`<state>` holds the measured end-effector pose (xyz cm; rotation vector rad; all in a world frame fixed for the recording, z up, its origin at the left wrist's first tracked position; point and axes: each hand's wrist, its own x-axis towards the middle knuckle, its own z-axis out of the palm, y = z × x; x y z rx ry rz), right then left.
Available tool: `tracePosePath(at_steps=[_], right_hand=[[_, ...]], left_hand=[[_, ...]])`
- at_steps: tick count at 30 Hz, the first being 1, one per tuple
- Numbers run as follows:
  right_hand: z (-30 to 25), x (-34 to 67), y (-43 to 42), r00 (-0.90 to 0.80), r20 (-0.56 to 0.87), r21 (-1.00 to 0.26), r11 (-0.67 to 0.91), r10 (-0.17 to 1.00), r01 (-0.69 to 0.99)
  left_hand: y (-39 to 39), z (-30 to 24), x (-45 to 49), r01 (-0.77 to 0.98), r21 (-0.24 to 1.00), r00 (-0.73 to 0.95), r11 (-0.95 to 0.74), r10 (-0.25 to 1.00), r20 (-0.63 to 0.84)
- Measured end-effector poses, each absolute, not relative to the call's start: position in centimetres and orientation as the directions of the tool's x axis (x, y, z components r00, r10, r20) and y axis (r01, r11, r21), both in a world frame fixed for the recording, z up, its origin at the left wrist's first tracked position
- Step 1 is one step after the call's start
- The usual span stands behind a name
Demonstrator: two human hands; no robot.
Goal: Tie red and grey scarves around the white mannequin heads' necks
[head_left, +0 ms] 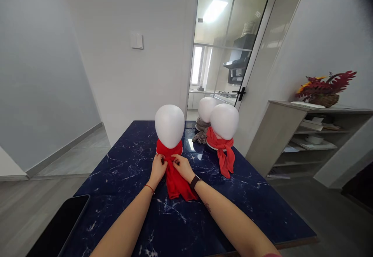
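A white mannequin head (169,125) stands upright on the table, with a bright red scarf (176,183) wrapped around its neck and both tails hanging forward onto the tabletop. At the left of the scarf's front, my left hand (159,168) pinches the fabric between thumb and fingers. My right hand (183,166) has its fingers closed on the scarf at the other side, close to the gathered middle. Between the hands the cloth bunches together; I cannot tell how it is knotted there.
The dark blue marbled table (122,171) also bears a second white head (224,121) with a coral scarf (224,150), and another head (206,109) with a grey-brown scarf (201,134) behind it. A black phone-like device (60,226) lies front left. A shelf unit (279,132) stands right.
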<state>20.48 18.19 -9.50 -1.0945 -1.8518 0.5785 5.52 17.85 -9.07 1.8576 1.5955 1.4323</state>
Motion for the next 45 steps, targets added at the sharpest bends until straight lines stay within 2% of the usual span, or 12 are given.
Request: tracePosePath(at_steps=[11, 21, 29, 45], right_hand=[[-8.9, 20.5, 17.9, -0.188, 0.462, -0.753, 0.496, 0.867, 0.433], [-9.4, 20.6, 18.0, -0.192, 0.485, -0.728, 0.516, 0.853, 0.451], [-9.3, 20.6, 18.0, -0.196, 0.483, -0.727, 0.515, 0.854, 0.453], [-9.0, 20.5, 17.9, -0.195, 0.465, -0.727, 0.498, 0.864, 0.473]], left_hand=[[17.3, -8.2, 5.6, 0.61, 0.727, -0.1, -0.314, 0.88, 0.464], [16.5, -7.8, 5.5, 0.744, 0.604, -0.001, -0.288, 0.902, 0.431], [16.4, -7.3, 5.7, 0.77, 0.546, 0.052, -0.331, 0.885, 0.463], [16.0, -7.1, 5.8, 0.845, 0.481, 0.033, -0.234, 0.92, 0.39]])
